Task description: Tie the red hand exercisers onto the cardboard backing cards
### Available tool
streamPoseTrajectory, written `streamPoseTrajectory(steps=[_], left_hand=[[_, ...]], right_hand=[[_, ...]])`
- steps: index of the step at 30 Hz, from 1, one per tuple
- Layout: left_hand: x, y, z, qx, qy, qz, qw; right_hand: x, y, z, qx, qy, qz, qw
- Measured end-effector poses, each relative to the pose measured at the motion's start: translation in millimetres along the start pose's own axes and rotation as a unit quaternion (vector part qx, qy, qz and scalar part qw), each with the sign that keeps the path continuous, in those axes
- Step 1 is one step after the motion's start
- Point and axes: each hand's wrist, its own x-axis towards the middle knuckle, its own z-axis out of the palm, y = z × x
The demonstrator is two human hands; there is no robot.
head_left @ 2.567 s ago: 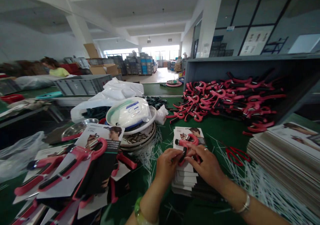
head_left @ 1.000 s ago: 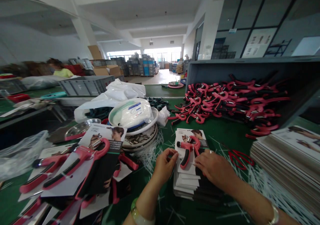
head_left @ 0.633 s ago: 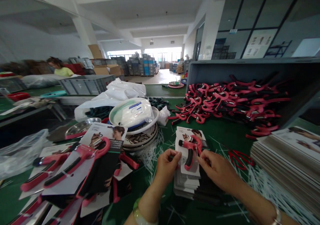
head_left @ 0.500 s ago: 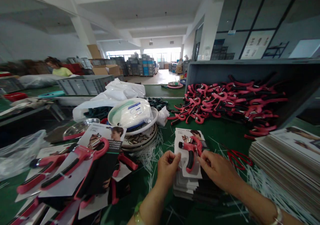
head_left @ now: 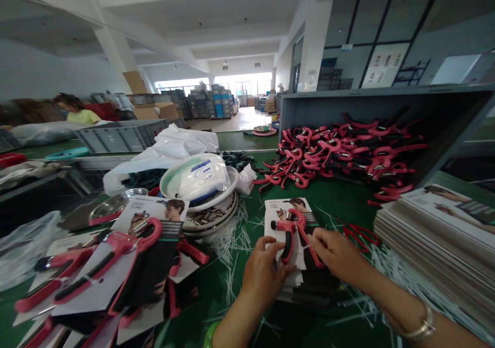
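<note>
A pink and black hand grip strengthener (head_left: pixel 288 242) with a metal spring lies on a printed backing card (head_left: pixel 271 213), on top of a stack of such cards. My left hand (head_left: pixel 266 268) is closed at the card's left edge, fingertips beside the strengthener's left handle and thumb below it. Fingers pinched, my right hand (head_left: pixel 336 252) is at the right handle, on what looks like a thin white cable tie (head_left: pixel 303 241); its fingers partly hide the tie.
Carded strengtheners (head_left: pixel 116 265) are piled at left. A grey crate (head_left: pixel 288 112) on its side spills loose strengtheners (head_left: pixel 328 152). At right are a card stack (head_left: pixel 429 255), loose white ties (head_left: pixel 398 273) and red-handled scissors (head_left: pixel 358 237). Stacked bowls (head_left: pixel 232 183) stand mid-table; another person (head_left: pixel 79 115) is behind.
The strengthener's handles are spread wider on the card, with the right one now showing. My left hand has turned, its thumb now below the left handle. The whole view has shifted slightly.
</note>
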Motion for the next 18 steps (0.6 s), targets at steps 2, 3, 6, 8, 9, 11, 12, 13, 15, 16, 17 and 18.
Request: streamPoseTrajectory(steps=[2,3,6,8,9,11,12,13,15,16,17,18], left_hand=[[2.0,-0.4,0.3,-0.004,0.002,-0.002,1.000],[2.9,-0.2,-0.1,-0.005,0.003,-0.001,1.000],[4.6,1.1,-1.6,-0.002,-0.001,0.007,1.000],[5.2,0.8,-1.2,-0.002,0.006,0.004,1.000],[5.4,0.0,-0.6,-0.005,0.013,0.000,1.000],[5.7,-2.9,0.3,-0.014,0.024,-0.002,1.000],[5.6,-4.6,0.1,-0.020,0.025,0.000,0.999],[5.4,-6.2,-0.8,-0.025,0.024,0.000,0.999],[4.4,-7.8,-4.8,-0.027,0.027,-0.002,0.999],[3.6,-7.2,-7.5,-0.021,0.035,-0.001,0.999],[2.8,-5.4,-10.4,-0.012,0.047,0.006,0.999],[2.1,-2.2,-13.0,-0.001,0.060,0.019,0.998]], right_hand=[[-1.4,3.7,-4.2,0.047,0.010,0.008,0.999],[-2.2,5.5,-6.9,0.073,0.016,0.010,0.997],[-4.1,11.4,-17.8,0.138,0.053,0.022,0.989],[-4.7,15.9,-25.8,0.153,0.099,0.042,0.982],[-5.0,18.1,-29.2,0.152,0.118,0.049,0.980],[-6.2,21.4,-34.2,0.144,0.130,0.047,0.980],[-7.4,22.4,-35.7,0.139,0.127,0.038,0.981],[-9.1,22.9,-36.5,0.136,0.122,0.026,0.983],[-14.2,23.4,-37.0,0.136,0.110,0.001,0.985],[-17.4,23.5,-37.2,0.136,0.103,-0.012,0.985],[-20.9,23.6,-37.4,0.134,0.097,-0.025,0.986],[-24.4,23.8,-37.8,0.128,0.089,-0.041,0.987]])
